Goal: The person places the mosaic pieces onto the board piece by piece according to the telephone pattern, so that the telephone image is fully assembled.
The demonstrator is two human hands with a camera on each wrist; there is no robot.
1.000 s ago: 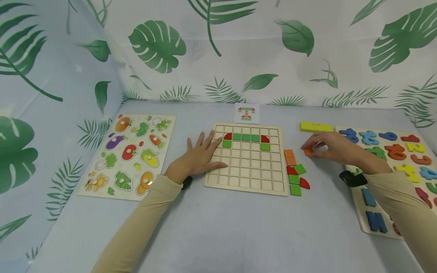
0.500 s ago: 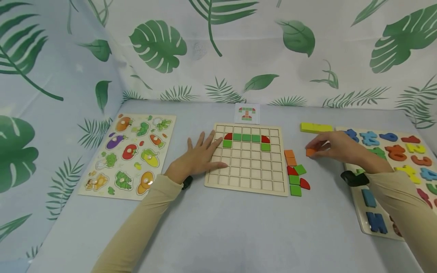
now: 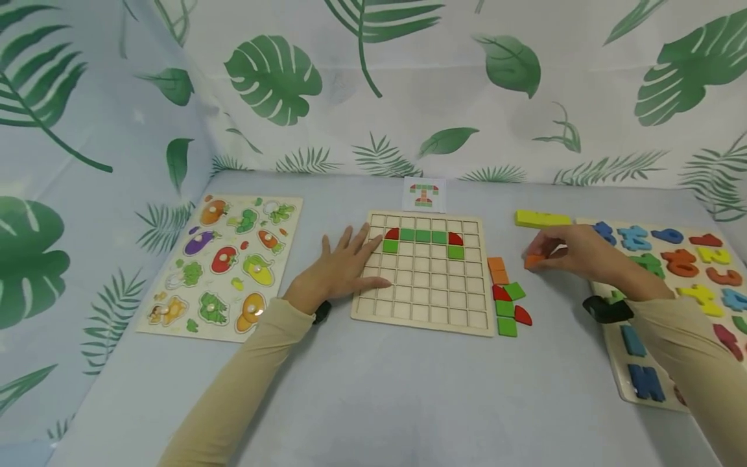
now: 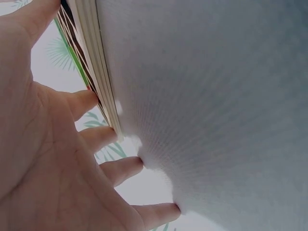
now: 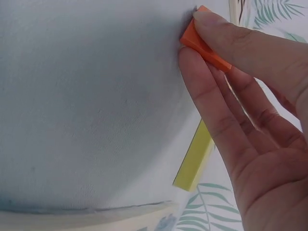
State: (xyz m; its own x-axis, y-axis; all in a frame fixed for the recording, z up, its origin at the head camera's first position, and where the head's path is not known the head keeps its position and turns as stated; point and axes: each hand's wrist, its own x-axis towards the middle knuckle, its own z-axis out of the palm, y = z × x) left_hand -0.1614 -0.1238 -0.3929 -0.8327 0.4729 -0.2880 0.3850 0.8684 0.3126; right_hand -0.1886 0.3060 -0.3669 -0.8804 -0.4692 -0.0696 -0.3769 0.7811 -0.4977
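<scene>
My left hand (image 3: pixel 332 277) lies spread on the left edge of a wooden grid board (image 3: pixel 423 314), some fingertips on the board and others on the table. Three green squares (image 3: pixel 423 235) form a row on the grid, a red quarter-circle (image 3: pixel 393 234) at each end and a green square (image 3: pixel 390 246) under each. To the board's right, my right hand (image 3: pixel 578 251) pinches an orange square block (image 5: pixel 204 43) between thumb and fingers, just over the table. Loose pieces lie between that hand and the board: orange squares (image 3: pixel 498 270), green squares (image 3: pixel 507 327) and red quarter-circles (image 3: pixel 522 315).
A pattern card (image 3: pixel 424 195) stands behind the grid board. At left lies a vegetable puzzle board (image 3: pixel 218 266). A yellow bar (image 3: pixel 543 218) sits beyond the right hand. The number and letter puzzle board (image 3: pixel 623 386) lies under the right forearm.
The right hand has shifted slightly to the right with the orange block, which has turned a little in its fingers. The left hand stays on the board.
</scene>
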